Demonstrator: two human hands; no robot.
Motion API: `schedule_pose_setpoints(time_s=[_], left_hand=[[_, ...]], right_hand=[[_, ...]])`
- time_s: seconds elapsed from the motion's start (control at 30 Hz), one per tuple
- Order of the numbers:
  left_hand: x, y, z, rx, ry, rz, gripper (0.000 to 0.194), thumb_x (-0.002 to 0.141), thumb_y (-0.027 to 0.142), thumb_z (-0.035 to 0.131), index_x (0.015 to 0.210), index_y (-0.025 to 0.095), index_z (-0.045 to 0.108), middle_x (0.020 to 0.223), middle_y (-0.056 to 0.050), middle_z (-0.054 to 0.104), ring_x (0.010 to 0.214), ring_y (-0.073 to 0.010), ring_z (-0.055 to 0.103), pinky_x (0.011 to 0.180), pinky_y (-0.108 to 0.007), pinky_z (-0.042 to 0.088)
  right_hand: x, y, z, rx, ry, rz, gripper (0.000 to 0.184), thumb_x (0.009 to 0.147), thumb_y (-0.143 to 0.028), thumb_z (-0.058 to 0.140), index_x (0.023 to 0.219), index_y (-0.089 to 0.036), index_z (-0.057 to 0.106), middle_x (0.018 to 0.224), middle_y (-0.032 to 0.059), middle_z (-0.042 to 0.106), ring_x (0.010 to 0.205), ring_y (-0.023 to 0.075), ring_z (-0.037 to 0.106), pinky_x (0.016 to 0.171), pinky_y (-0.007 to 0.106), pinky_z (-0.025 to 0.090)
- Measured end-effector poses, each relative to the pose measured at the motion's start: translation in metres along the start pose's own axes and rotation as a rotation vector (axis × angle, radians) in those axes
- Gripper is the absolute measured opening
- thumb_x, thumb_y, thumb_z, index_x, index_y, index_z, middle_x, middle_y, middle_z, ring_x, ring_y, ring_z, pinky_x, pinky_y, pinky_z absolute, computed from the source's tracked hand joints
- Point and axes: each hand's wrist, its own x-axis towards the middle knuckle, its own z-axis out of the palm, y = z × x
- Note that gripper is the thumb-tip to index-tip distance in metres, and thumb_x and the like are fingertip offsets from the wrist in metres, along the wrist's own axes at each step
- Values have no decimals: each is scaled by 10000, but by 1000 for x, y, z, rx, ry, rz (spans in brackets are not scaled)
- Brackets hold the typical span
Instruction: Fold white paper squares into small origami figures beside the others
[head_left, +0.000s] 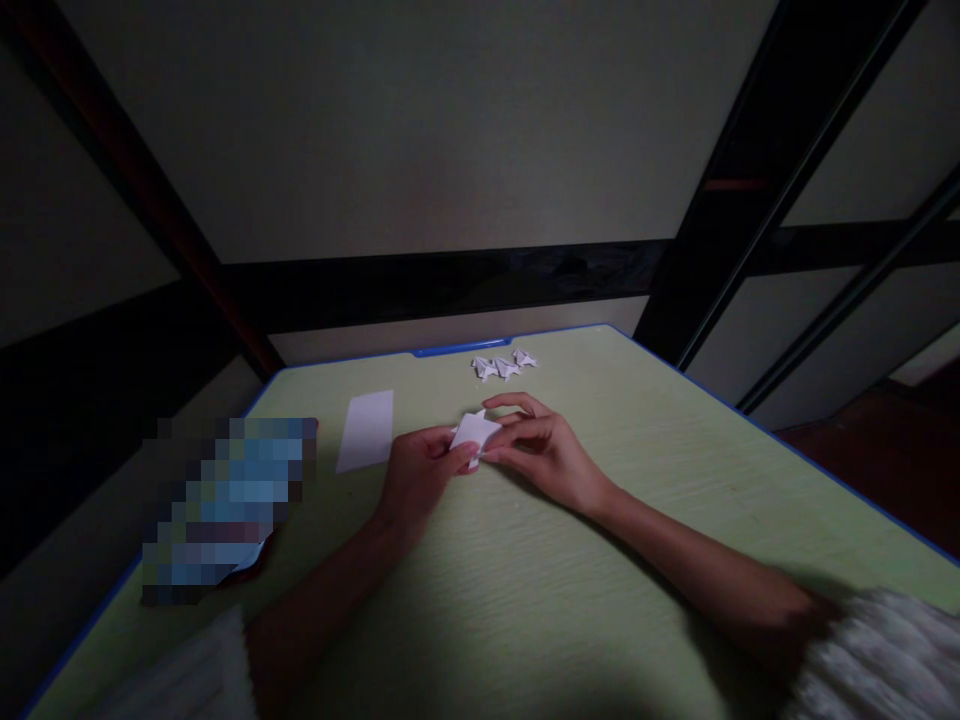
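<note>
A small, partly folded piece of white paper (475, 432) is held just above the light green table (570, 560), between both hands. My left hand (420, 472) pinches its lower left edge with thumb and fingers closed. My right hand (534, 445) grips its right side, fingers curled over the top edge. Both forearms reach in from the bottom, with white fuzzy sleeves at the frame's lower corners.
A flat white paper sheet (366, 430) lies left of the hands. Three small folded white paper figures (504, 365) sit near the table's far edge. A blurred-out object (225, 505) rests at the left edge. Dark frame bars and a pale wall stand behind.
</note>
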Motion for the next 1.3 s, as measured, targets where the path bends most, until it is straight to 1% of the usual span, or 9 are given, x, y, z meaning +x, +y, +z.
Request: schedule_pose_setpoints(time_s=[0.2, 0.33, 0.5, 0.8, 0.9, 1.03, 1.1, 1.23, 1.3], left_hand=[[2, -1, -1, 0, -44, 16, 167, 509, 210, 679, 655, 128, 677, 564, 17, 656, 546, -127, 591, 592, -240, 477], [0, 1, -1, 3, -80, 1, 144, 523, 190, 670, 657, 140, 680, 572, 17, 658, 548, -124, 592, 600, -239, 477], [0, 3, -2, -22, -128, -38, 123, 535, 183, 659, 650, 141, 674, 591, 12, 659, 586, -120, 594, 634, -246, 476], [2, 0, -2, 5, -112, -52, 102, 515, 141, 657, 616, 133, 656, 567, 9, 653, 546, -105, 576, 580, -219, 461], [3, -1, -2, -22, -78, -48, 104, 519, 137, 656, 623, 128, 655, 570, 6, 656, 533, -95, 570, 561, -204, 458], [3, -2, -4, -85, -50, -33, 114, 535, 140, 660, 646, 114, 655, 611, -11, 668, 565, -92, 579, 581, -196, 466], [3, -3, -4, -113, -56, -33, 135, 528, 145, 670, 658, 112, 655, 625, -17, 672, 587, -101, 589, 601, -206, 475], [3, -2, -3, -121, -43, -34, 157, 511, 147, 680, 661, 110, 652, 619, -22, 674, 586, -114, 598, 609, -227, 488], [2, -2, -2, -111, -38, -32, 155, 504, 146, 681, 650, 109, 648, 610, -22, 672, 578, -117, 599, 601, -231, 492]], right_hand=[[4, 0, 2, 142, -1, 275, 176, 579, -277, 678, 596, -115, 609, 633, 8, 549, 587, 95, 505, 570, 245, 405], [4, -3, 3, 166, 32, 409, 209, 534, -275, 696, 577, -105, 582, 525, -23, 526, 478, 64, 439, 489, 215, 347], [4, -5, 5, 158, 83, 441, 181, 531, -249, 685, 570, -106, 581, 509, -24, 522, 459, 60, 422, 459, 202, 324], [3, -2, 6, 178, 72, 450, 154, 531, -222, 682, 567, -105, 588, 515, -18, 535, 462, 63, 422, 475, 215, 323], [6, -1, 5, 292, 75, 463, 167, 535, -236, 683, 577, -106, 587, 528, -15, 547, 476, 61, 443, 495, 216, 343], [9, -2, 1, 530, 172, 475, 212, 561, -280, 672, 641, -136, 539, 562, -25, 559, 543, 78, 519, 560, 231, 405], [9, -2, 0, 545, 137, 487, 249, 544, -275, 691, 655, -140, 514, 544, -36, 548, 523, 73, 519, 539, 222, 402], [8, -1, 1, 398, -82, 493, 236, 580, -277, 678, 568, -117, 505, 489, -34, 519, 436, 40, 443, 469, 199, 341], [7, -1, 1, 357, -126, 492, 247, 611, -300, 652, 539, -114, 506, 480, -32, 511, 425, 35, 424, 459, 200, 327]])
